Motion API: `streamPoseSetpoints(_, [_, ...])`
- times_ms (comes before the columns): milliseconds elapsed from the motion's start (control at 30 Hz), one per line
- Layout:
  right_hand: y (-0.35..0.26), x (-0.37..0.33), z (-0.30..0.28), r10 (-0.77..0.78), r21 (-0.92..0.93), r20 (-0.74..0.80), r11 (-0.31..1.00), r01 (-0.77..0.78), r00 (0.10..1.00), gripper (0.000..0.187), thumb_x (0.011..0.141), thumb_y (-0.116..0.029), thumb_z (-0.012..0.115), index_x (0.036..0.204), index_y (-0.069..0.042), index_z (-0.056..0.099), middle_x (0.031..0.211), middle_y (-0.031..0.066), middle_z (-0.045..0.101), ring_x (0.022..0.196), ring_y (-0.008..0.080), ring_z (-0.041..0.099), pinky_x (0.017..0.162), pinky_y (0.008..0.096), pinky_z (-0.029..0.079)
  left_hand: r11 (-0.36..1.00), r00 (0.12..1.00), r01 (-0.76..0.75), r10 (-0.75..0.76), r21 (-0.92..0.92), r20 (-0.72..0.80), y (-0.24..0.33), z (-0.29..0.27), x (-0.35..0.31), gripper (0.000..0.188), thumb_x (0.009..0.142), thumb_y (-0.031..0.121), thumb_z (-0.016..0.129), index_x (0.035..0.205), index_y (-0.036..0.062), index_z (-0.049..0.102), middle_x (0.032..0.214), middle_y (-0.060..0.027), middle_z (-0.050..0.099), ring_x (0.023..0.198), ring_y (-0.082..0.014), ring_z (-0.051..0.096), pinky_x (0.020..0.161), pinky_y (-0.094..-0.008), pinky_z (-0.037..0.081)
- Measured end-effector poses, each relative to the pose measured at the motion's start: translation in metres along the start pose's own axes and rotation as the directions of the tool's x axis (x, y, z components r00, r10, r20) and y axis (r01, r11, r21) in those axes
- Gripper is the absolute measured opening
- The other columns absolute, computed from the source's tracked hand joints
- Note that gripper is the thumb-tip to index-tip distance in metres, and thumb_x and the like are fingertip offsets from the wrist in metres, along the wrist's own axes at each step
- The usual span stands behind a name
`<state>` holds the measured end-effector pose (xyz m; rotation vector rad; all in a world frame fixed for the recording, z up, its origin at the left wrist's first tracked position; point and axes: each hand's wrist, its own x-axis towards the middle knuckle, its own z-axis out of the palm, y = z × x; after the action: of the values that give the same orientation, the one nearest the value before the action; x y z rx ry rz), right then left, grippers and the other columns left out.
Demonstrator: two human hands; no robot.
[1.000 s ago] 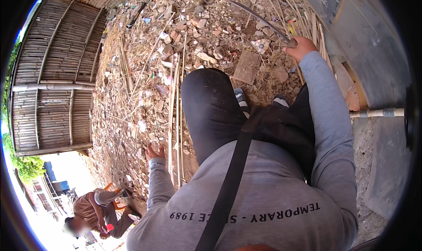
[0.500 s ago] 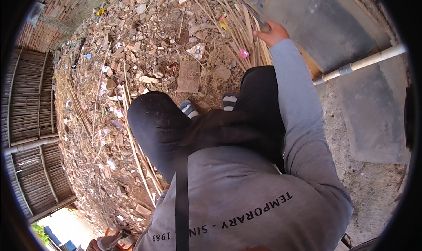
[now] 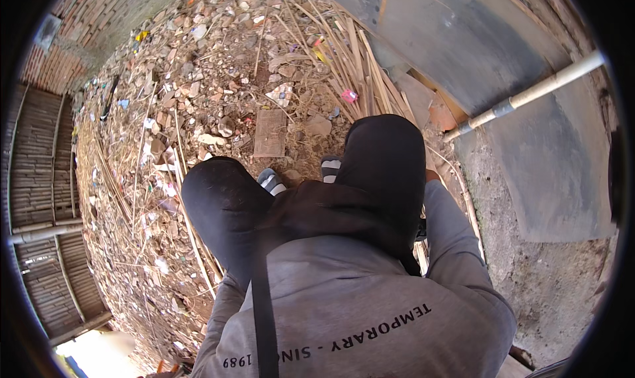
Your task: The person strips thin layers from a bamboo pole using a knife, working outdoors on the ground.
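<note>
My right hand (image 3: pixel 432 175) is almost wholly hidden behind my right knee; only a small patch of skin shows at the end of the grey sleeve. Its fingers, and anything in them, are out of sight. Close to it, thin bamboo strips (image 3: pixel 468 203) lie along the ground beside my right leg. More long bamboo strips (image 3: pixel 370 67) are bundled beyond that knee. My left forearm (image 3: pixel 225 305) runs down beside my left thigh, and the left hand does not show. Other bamboo strips (image 3: pixel 192 236) lie along the outside of my left leg.
Stone rubble and litter (image 3: pixel 218 80) cover the ground ahead. A flat brick-like slab (image 3: pixel 270 133) lies before my feet. To the right stand grey panels (image 3: pixel 456 41) and a pale pole (image 3: pixel 555 80); a slatted bamboo wall (image 3: pixel 43 160) is at the left.
My right hand has dropped back from the far bamboo strips, where it gripped a long dark thing, to behind my right knee. The left forearm now shows more.
</note>
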<state>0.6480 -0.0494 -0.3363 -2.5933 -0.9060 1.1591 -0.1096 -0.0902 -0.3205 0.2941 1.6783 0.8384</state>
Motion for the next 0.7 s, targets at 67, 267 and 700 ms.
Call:
streamPoseSetpoints(67, [-0.003, -0.005, -0.007, -0.061, -0.127, 0.003, 0.99, 0.061, 0.998, 0.041, 0.073, -0.037, 0.073, 0.104, -0.012, 0.069, 0.104, 0.016, 0.068, 0.101, 0.0323, 0.064, 0.089, 0.0399, 0.049, 1.0, 1.0, -0.011, 0.011, 0.003, 0.006, 0.004, -0.001, 0.001, 0.035, 0.091, 0.027, 0.066, 0.113, 0.0028, 0.055, 0.086, -0.0104, 0.065, 0.07, -0.0186, 0.063, 0.057, -0.0329, 0.052])
streamPoseSetpoints(267, [-0.005, -0.018, -0.02, -0.164, -0.172, 0.012, 0.972, 0.163, 0.986, 0.039, 0.076, -0.037, 0.066, 0.098, -0.005, 0.068, 0.095, 0.0174, 0.069, 0.093, 0.0337, 0.066, 0.082, 0.0393, 0.051, 1.0, 1.0, -0.009, 0.009, -0.003, -0.008, 0.002, -0.025, -0.007, 0.034, 0.091, 0.026, 0.066, 0.113, 0.0023, 0.056, 0.087, -0.0107, 0.066, 0.071, -0.0192, 0.063, 0.059, -0.0332, 0.052])
streamPoseSetpoints(700, [0.02, -0.065, 0.019, -0.067, -0.188, -0.09, 0.981, 0.049, 0.994, 0.049, 0.073, -0.037, 0.073, 0.112, -0.01, 0.064, 0.11, 0.0182, 0.066, 0.105, 0.0344, 0.061, 0.091, 0.0421, 0.049, 0.996, 0.999, -0.036, 0.034, -0.078, -0.023, -0.012, -0.041, -0.018, 0.034, 0.091, 0.025, 0.066, 0.112, 0.0012, 0.056, 0.089, -0.0116, 0.066, 0.075, -0.0206, 0.064, 0.063, -0.0339, 0.053])
